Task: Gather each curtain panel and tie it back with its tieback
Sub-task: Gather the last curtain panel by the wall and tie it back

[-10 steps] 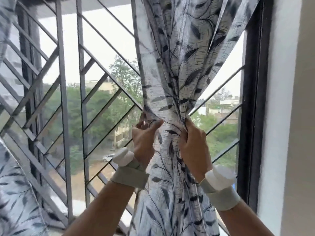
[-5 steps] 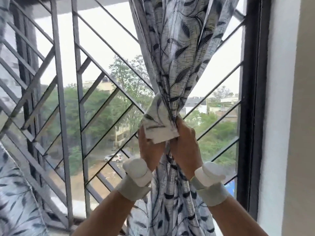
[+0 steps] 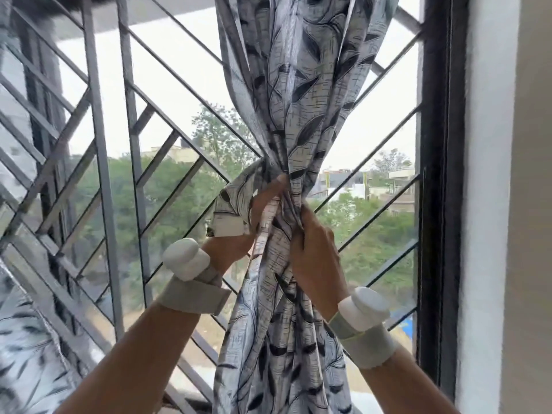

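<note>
A grey curtain panel (image 3: 301, 85) with dark leaf print hangs in front of the window, bunched tight at mid-height. A tieback strip (image 3: 230, 210) of the same fabric wraps the bunch; its loose end with a white hem hangs to the left. My left hand (image 3: 254, 222) grips the tieback right at the gathered waist. My right hand (image 3: 313, 252) grips the bunched curtain just below and to the right. Both wrists wear white bands. The far side of the tieback is hidden behind the fabric.
A grey metal window grille (image 3: 98, 174) with diagonal bars fills the left and middle. The dark window frame (image 3: 442, 189) and white wall (image 3: 493, 204) stand at the right. A second curtain panel (image 3: 27, 348) of the same print shows at the lower left.
The tieback end has come round to the left of the bunch and now hangs down beside my left hand. Both hands have closed in tighter on the curtain's waist.
</note>
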Demonstrator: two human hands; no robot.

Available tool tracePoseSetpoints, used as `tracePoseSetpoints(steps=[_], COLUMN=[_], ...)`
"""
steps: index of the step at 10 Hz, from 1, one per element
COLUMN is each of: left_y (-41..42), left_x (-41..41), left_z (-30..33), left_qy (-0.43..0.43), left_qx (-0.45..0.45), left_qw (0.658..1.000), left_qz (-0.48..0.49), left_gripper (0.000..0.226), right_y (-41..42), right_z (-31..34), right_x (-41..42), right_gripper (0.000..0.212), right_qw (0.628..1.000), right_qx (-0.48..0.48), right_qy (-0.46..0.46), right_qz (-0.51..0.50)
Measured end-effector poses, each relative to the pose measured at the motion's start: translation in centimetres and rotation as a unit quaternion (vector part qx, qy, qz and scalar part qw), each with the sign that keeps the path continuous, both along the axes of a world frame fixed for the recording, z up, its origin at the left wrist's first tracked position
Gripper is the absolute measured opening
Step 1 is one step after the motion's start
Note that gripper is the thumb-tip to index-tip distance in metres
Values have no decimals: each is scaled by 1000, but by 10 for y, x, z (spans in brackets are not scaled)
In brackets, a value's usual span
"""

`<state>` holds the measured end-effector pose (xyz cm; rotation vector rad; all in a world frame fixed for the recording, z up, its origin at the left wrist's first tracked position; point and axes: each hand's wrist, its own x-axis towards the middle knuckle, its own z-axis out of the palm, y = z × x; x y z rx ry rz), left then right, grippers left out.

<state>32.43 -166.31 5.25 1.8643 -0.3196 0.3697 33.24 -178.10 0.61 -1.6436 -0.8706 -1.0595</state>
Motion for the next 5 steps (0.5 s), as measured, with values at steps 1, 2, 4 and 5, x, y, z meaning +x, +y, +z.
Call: tracePoseSetpoints(steps=[1, 2, 4, 5], left_y=[-2, -2, -3, -8], left_x=[13, 2, 9, 8], left_z=[12, 21, 17, 19], left_qy=[-88, -109, -122, -108], left_qx=[-187, -168, -188, -220], left_qw=[977, 972, 961, 956], left_qz=[-55, -120, -163, -162], left_gripper=[48, 41, 34, 32], right_y=[5, 4, 1, -7], right_z=[1, 2, 10, 12], right_x=[-1, -1, -5, -11], right_gripper=[26, 21, 21, 42], right_qw=[1000, 999, 991, 964], right_qx=[5, 7, 51, 128], right_qy=[13, 30, 69, 150], right_qz=[2, 26, 99, 178])
